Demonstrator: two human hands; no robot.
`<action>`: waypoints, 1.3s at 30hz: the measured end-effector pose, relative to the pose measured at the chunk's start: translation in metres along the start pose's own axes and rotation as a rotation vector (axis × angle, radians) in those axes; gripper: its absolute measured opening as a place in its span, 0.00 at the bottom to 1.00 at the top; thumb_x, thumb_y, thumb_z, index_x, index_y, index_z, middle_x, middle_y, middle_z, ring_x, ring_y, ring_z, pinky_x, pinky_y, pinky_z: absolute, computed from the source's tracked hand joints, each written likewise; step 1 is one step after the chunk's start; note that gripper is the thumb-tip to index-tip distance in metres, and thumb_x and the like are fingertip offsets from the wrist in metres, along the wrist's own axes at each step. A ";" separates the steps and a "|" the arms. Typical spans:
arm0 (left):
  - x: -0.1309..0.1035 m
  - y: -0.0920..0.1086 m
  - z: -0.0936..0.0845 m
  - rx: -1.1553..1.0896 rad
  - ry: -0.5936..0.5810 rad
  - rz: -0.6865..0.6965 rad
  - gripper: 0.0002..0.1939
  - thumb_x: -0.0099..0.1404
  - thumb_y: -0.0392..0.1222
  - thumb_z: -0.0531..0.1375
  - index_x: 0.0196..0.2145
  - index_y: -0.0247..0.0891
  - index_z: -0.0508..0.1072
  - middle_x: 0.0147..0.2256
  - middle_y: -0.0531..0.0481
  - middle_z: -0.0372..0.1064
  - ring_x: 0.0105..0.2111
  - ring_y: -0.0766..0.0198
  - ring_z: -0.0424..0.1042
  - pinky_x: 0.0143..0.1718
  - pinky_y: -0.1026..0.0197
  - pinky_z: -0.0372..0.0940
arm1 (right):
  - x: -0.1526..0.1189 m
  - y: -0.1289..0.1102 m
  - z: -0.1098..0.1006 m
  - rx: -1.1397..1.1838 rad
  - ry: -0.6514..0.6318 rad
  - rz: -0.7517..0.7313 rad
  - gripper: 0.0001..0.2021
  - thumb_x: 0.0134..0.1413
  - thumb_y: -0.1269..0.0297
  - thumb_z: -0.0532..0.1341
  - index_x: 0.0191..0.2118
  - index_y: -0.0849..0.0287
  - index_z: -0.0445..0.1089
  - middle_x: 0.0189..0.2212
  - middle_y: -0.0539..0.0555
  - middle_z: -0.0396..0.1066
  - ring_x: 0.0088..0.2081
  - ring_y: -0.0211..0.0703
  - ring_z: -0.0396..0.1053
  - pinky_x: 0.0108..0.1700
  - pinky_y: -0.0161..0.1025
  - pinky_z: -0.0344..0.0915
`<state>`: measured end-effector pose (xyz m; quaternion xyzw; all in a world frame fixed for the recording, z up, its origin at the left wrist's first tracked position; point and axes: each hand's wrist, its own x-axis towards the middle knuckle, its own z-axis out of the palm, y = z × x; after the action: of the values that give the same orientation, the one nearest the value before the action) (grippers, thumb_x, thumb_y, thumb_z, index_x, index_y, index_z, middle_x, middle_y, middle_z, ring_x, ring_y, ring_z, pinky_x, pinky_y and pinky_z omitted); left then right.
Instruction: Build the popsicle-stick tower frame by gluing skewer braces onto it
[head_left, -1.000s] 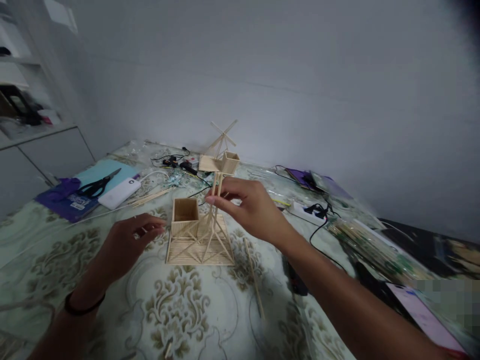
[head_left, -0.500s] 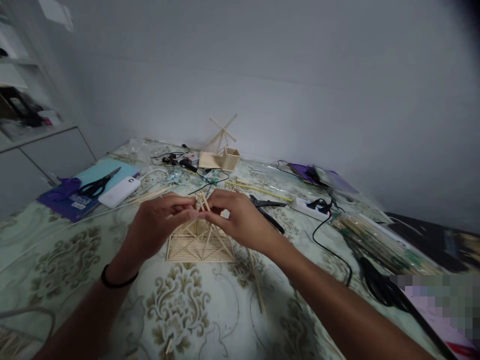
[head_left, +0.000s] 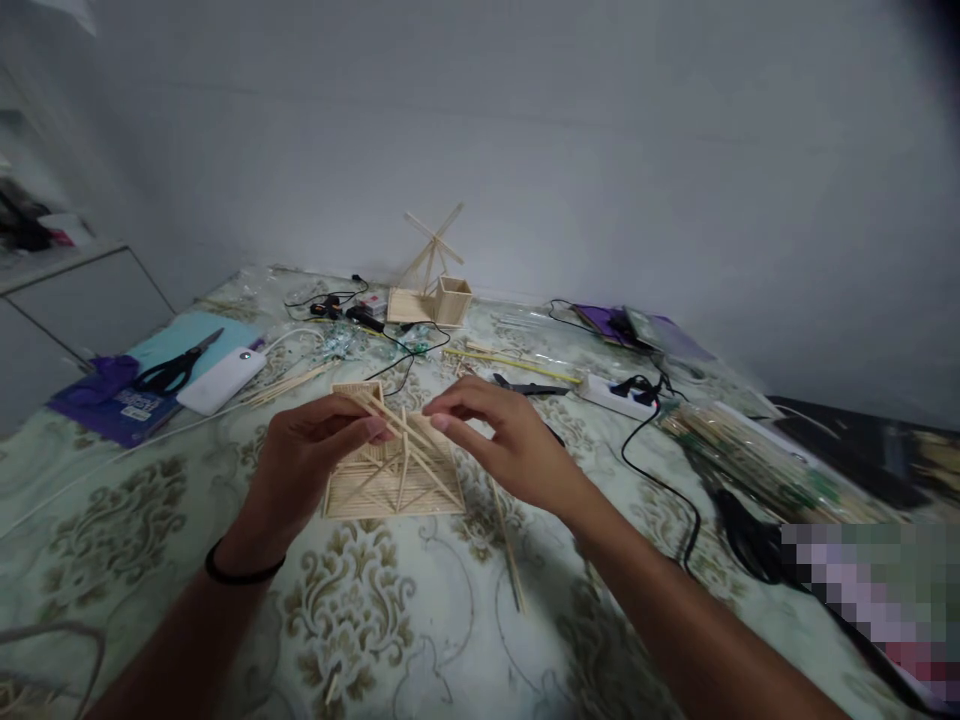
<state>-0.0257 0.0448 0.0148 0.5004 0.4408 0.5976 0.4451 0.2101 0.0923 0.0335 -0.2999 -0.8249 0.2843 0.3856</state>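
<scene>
A small model of pale wooden sticks (head_left: 352, 497) lies before me, with a slatted base, a square box (head_left: 357, 388) and slanted legs meeting at a peak. Crossed sticks (head_left: 406, 424) sit at that peak. My left hand (head_left: 319, 435) is closed, thumb and fingers pinching one of these sticks from the left. On the other side, my right hand (head_left: 491, 430) hovers close to the peak, thumb and index finger parted, with no stick visibly gripped. The fingertips of both hands partly cover the joint.
A similar finished-looking windmill model (head_left: 435, 250) stands by the wall. Scissors (head_left: 180, 365) and a white power bank (head_left: 221, 382) lie left. Pliers (head_left: 529, 387), a power strip (head_left: 619, 397) with cables and bagged sticks (head_left: 735, 455) lie right. A loose stick (head_left: 508, 545) lies nearby.
My right hand has drawn away to the right from the joint, its fingers parting. The crossed sticks now tilt differently, slanting down to the right. My left hand keeps its pinch.
</scene>
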 end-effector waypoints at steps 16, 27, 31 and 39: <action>-0.006 -0.015 0.005 -0.232 0.086 -0.056 0.16 0.54 0.52 0.82 0.30 0.40 0.86 0.32 0.48 0.87 0.34 0.59 0.87 0.41 0.64 0.83 | -0.050 0.046 0.008 0.023 0.055 0.129 0.13 0.75 0.54 0.63 0.53 0.54 0.82 0.50 0.60 0.83 0.49 0.49 0.80 0.52 0.47 0.77; -0.008 -0.021 0.009 -0.271 0.072 -0.102 0.18 0.54 0.53 0.82 0.31 0.39 0.85 0.33 0.47 0.87 0.35 0.56 0.88 0.44 0.57 0.84 | -0.061 0.054 0.016 0.488 0.152 0.408 0.17 0.63 0.47 0.73 0.46 0.55 0.87 0.34 0.54 0.82 0.31 0.41 0.76 0.36 0.40 0.76; -0.010 -0.023 0.006 -0.234 0.059 -0.104 0.16 0.57 0.53 0.81 0.33 0.39 0.86 0.33 0.46 0.87 0.37 0.55 0.88 0.46 0.56 0.84 | -0.061 0.052 0.013 0.468 0.198 0.426 0.13 0.61 0.50 0.75 0.42 0.54 0.87 0.29 0.52 0.80 0.28 0.39 0.74 0.34 0.37 0.74; -0.012 -0.022 -0.022 -0.035 0.043 -0.126 0.15 0.58 0.50 0.80 0.40 0.40 0.89 0.38 0.45 0.88 0.40 0.56 0.88 0.46 0.63 0.80 | -0.056 0.038 -0.005 0.306 0.237 0.378 0.11 0.61 0.52 0.74 0.39 0.54 0.87 0.28 0.52 0.79 0.27 0.41 0.73 0.33 0.40 0.75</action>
<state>-0.0443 0.0357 -0.0116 0.4508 0.4704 0.5868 0.4808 0.2542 0.0786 -0.0168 -0.4180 -0.6510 0.4353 0.4605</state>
